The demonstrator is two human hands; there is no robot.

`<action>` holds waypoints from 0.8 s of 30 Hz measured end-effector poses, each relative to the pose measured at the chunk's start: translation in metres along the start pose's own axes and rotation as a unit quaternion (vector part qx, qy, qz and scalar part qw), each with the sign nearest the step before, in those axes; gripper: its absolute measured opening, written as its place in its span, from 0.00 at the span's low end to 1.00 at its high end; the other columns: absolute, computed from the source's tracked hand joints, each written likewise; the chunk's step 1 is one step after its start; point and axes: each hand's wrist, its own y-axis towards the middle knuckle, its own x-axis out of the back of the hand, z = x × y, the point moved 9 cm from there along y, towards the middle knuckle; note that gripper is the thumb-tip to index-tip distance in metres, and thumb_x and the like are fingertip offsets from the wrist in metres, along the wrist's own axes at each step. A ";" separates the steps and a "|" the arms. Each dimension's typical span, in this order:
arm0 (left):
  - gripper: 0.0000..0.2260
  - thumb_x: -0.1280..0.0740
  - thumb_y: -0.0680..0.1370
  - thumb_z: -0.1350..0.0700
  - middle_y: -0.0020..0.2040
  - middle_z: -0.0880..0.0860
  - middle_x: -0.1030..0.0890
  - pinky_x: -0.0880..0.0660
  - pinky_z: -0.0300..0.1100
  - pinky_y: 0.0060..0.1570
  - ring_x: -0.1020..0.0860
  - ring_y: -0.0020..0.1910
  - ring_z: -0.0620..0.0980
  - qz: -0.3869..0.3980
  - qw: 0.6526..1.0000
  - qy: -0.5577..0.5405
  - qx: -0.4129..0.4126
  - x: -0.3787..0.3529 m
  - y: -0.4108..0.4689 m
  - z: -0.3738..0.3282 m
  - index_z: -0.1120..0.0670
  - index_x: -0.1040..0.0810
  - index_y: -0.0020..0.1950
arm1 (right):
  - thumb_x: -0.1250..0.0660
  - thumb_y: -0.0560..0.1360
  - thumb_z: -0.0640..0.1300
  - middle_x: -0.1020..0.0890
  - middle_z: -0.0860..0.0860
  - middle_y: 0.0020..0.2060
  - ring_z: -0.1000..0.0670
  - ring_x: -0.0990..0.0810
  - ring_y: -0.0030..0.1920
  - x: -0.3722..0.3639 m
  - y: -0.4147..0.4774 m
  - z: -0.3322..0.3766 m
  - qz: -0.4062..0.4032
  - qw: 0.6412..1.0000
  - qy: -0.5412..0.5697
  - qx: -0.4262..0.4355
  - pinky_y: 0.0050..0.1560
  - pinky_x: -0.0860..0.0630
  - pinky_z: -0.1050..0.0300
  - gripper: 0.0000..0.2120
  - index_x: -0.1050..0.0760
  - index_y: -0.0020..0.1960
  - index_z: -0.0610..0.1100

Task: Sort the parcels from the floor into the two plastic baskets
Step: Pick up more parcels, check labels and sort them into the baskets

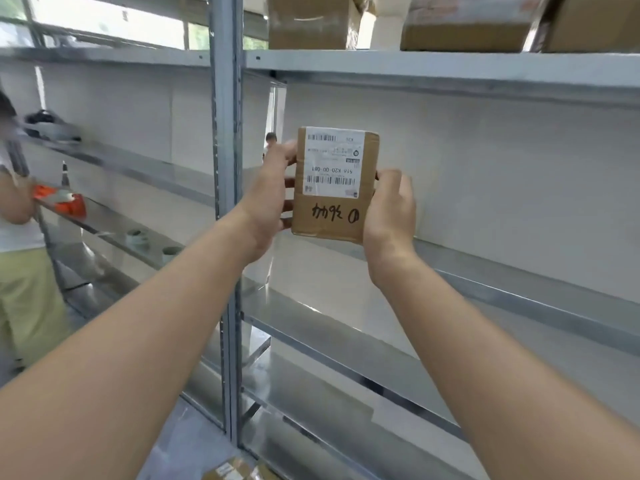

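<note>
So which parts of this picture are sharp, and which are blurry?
Head view: the parcel, gripped between the left hand and the right hand, is crisp and its label is mostly legible; the bystander at the left edge is smeared; the windows top left are washed out by daylight.

Upright labelled brown parcel (pixel 334 188)

A: What covers the arms?
B: Bare all the way. Behind the left grip (pixel 268 202) the left forearm (pixel 138 341) runs uncovered down to the edge of view; behind the right grip (pixel 389 216) the right forearm (pixel 485 358) does the same.
A: And the grips themselves?
B: Bare as well (backs and knuckles in plain sight), with faint creases just behind each at the wrist. The nails are too blurred to judge.
</note>
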 end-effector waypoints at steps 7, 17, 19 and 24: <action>0.20 0.48 0.83 0.36 0.50 0.50 0.15 0.22 0.61 0.62 0.19 0.56 0.57 0.029 0.999 0.003 -0.037 -0.032 -0.002 -0.056 0.42 0.18 0.54 | 0.46 0.75 0.61 0.13 0.47 0.49 0.40 0.15 0.54 0.030 0.003 0.056 -0.016 0.999 0.003 0.034 0.59 0.16 0.35 0.22 0.22 0.54 0.48; 0.20 0.50 0.84 0.37 0.55 0.55 0.19 0.21 0.56 0.59 0.20 0.57 0.57 0.080 0.995 -0.009 -0.063 -0.079 -0.022 -0.093 0.43 0.22 0.59 | 0.48 0.74 0.61 0.14 0.50 0.49 0.46 0.15 0.52 0.075 -0.007 0.106 -0.051 0.996 -0.024 0.063 0.54 0.15 0.42 0.22 0.25 0.55 0.48; 0.20 0.49 0.84 0.37 0.55 0.55 0.19 0.20 0.55 0.57 0.20 0.56 0.57 0.091 0.994 -0.018 -0.066 -0.082 -0.023 -0.097 0.44 0.22 0.59 | 0.48 0.74 0.61 0.14 0.50 0.50 0.46 0.15 0.53 0.080 -0.012 0.112 -0.064 0.995 -0.031 0.066 0.55 0.14 0.42 0.22 0.25 0.55 0.49; 0.19 0.48 0.84 0.38 0.55 0.55 0.19 0.20 0.55 0.58 0.20 0.56 0.58 0.143 0.987 -0.043 -0.059 -0.089 -0.023 -0.100 0.45 0.22 0.59 | 0.48 0.73 0.62 0.14 0.49 0.52 0.46 0.15 0.54 0.090 -0.031 0.126 -0.117 0.989 -0.053 0.072 0.58 0.15 0.38 0.22 0.25 0.55 0.50</action>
